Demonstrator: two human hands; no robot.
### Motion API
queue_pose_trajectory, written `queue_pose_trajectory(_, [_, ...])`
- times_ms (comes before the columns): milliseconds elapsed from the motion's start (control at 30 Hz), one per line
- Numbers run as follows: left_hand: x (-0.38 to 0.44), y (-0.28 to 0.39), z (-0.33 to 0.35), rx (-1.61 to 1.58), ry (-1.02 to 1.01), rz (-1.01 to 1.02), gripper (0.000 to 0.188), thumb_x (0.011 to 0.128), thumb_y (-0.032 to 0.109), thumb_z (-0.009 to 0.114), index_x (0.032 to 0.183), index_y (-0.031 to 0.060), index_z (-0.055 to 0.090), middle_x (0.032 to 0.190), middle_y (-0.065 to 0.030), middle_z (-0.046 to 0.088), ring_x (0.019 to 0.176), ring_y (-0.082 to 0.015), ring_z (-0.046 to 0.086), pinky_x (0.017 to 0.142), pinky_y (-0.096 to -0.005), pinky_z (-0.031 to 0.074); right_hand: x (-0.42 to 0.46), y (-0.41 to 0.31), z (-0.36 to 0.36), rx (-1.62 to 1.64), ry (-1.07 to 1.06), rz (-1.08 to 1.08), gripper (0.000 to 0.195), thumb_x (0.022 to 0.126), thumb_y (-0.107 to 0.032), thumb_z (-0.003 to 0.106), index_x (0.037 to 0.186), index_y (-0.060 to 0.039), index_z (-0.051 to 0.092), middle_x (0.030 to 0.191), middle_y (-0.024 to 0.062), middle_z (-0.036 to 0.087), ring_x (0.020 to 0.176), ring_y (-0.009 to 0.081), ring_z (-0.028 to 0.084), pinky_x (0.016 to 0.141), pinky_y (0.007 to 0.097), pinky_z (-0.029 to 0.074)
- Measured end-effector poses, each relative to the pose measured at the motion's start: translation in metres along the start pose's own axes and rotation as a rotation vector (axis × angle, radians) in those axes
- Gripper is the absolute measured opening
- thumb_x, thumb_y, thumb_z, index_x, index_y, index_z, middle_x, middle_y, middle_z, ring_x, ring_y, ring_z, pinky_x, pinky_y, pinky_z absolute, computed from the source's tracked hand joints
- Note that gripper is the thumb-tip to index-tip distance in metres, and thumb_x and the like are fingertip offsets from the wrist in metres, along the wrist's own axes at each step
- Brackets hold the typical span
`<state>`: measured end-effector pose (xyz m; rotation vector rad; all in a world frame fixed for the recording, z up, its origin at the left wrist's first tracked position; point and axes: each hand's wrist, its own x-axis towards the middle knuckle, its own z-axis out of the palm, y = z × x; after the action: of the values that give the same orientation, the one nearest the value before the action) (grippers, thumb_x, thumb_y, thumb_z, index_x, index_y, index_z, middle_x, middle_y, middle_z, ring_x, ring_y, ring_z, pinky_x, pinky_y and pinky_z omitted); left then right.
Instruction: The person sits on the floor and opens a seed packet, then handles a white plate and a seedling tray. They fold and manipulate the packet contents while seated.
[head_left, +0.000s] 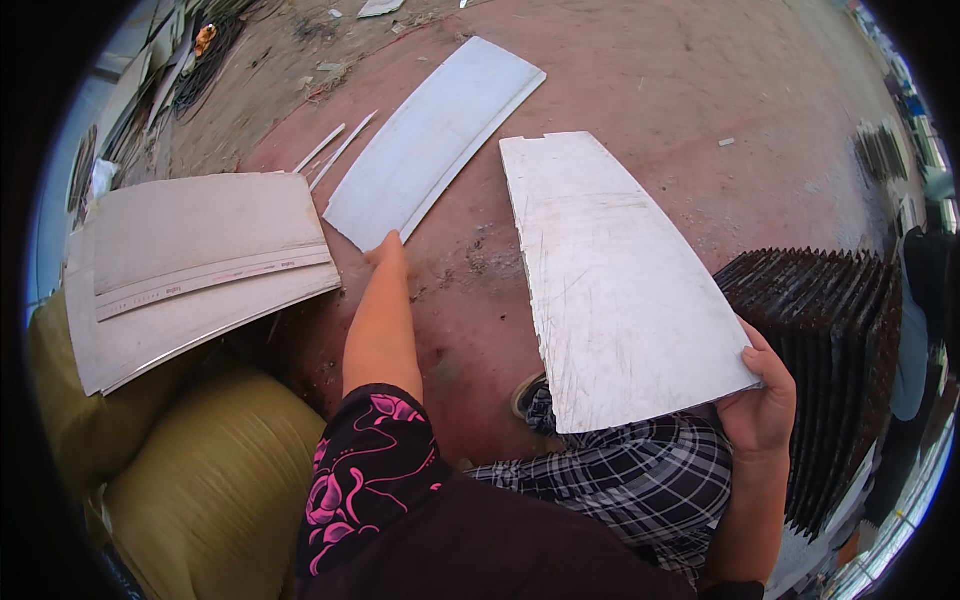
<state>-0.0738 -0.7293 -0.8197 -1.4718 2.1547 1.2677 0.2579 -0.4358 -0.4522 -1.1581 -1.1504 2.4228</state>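
Note:
My right hand (761, 397) grips the lower right corner of a scratched white panel (607, 285), thumb on its upper face and the other fingers partly hidden. This panel has a ragged left edge and a small notch at its far end, and it is held over my lap. My left arm reaches forward, and my left hand (386, 249) holds the near end of a second, long white panel (442, 142) with a lip along its right side. Whether that second panel rests fully on the floor or is slightly raised, I cannot tell.
At left, several pale boards (210, 217), one with a printed strip, lie on stuffed olive sacks (210, 480). Thin white offcuts (341, 154) lie on the reddish floor (637, 90). A stack of dark ridged sheets (817, 360) stands at right. Scrap and cables (210, 75) lie far left.

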Motion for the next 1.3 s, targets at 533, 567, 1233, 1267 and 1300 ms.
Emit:
queue_pose_trajectory(533, [-0.031,0.110,-0.123,-0.762,-0.781,0.390,0.037,0.093,0.030,0.055,0.119,0.0044,0.046,0.107,-0.0118,0.059,0.090,-0.0271,0.061,0.071,-0.0379,0.057,0.053,0.014,-0.012,-0.245,-0.227,0.117,0.064,0.074,-0.004,0.056,0.135,0.0029,0.039,0.123,0.0137,0.055,0.109,0.0232,0.055,0.092,0.0404,0.046])
queue_pose_trajectory(567, [-0.039,0.116,-0.136,-0.784,-0.798,0.407,0.038,0.093,0.030,0.055,0.118,0.0027,0.046,0.107,-0.0116,0.059,0.090,-0.0269,0.062,0.071,-0.0373,0.057,0.073,0.021,-0.016,-0.274,-0.289,0.182,0.061,0.078,-0.002,0.054,0.137,0.0007,0.038,0.125,0.0135,0.053,0.108,0.0235,0.055,0.092,0.0410,0.046])
queue_pose_trajectory(1233, [-0.046,-0.042,-0.135,-0.459,-0.918,0.151,0.040,0.087,0.030,0.065,0.116,0.0061,0.051,0.106,-0.0077,0.062,0.090,-0.0204,0.063,0.069,-0.0330,0.056,0.034,0.081,-0.175,-0.671,0.099,0.108,0.032,0.090,-0.012,0.055,0.119,0.0004,0.055,0.100,0.0111,0.064,0.082,0.0152,0.062,0.071,0.0269,0.051])
queue_pose_trajectory(1267, [-0.042,-0.046,-0.124,-0.462,-0.870,0.142,0.039,0.088,0.029,0.064,0.116,0.0060,0.051,0.106,-0.0080,0.061,0.089,-0.0206,0.062,0.068,-0.0326,0.056,0.027,0.089,-0.185,-0.692,0.070,0.074,0.031,0.091,-0.012,0.056,0.118,0.0008,0.054,0.100,0.0103,0.064,0.084,0.0157,0.062,0.074,0.0275,0.051])
queue_pose_trajectory(1300, [-0.038,-0.051,-0.114,-0.465,-0.821,0.133,0.038,0.088,0.029,0.064,0.116,0.0059,0.051,0.106,-0.0084,0.061,0.088,-0.0209,0.062,0.068,-0.0322,0.055,0.018,0.098,-0.195,-0.654,0.104,0.092,0.031,0.090,-0.010,0.058,0.118,0.0020,0.055,0.101,0.0106,0.065,0.087,0.0163,0.062,0.077,0.0270,0.051])
